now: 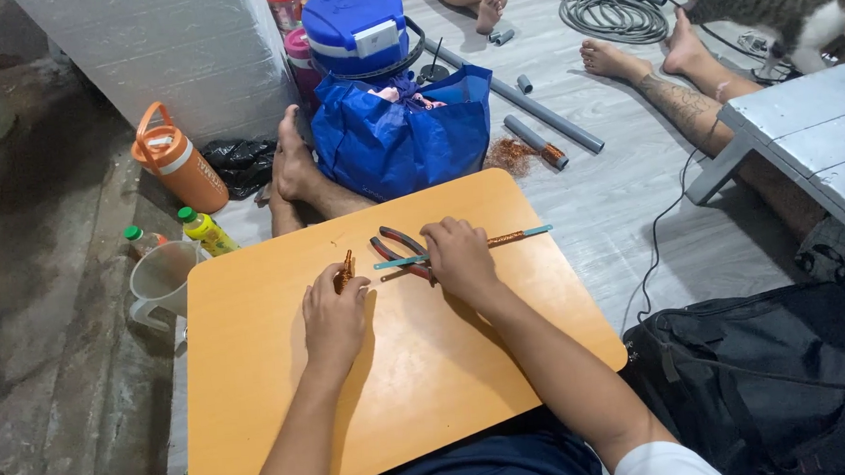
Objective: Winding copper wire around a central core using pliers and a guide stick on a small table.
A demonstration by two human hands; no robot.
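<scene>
Fig.: person seated on the floor w/ a low orange desk [287, 408] across the lap, viewed from above. Left hand [335, 317] lay knuckles-up near the desk's centre, fingers curled shut on a small copper-wound piece [345, 269] that stuck up past the fingertips, probably pinched so to keep the winding steady. Right hand [459, 257] rested palm-down toward the far edge, fingers together, pressing on a thin teal strip [533, 231] w/ copper wire coiled round its middle; strip lay flat, roughly parallel to the far edge, one end poking out each side of the hand. Red-handled pliers [396, 246] lay just beside that hand, partly under it; contact w/ the pliers cannot be told. Both forearms ran from the near edge, angled inward, wrists low on the desk. Beyond the far edge: blue bag [403, 137], orange jug [180, 162], grey pipe [531, 105] on the floor.
</scene>
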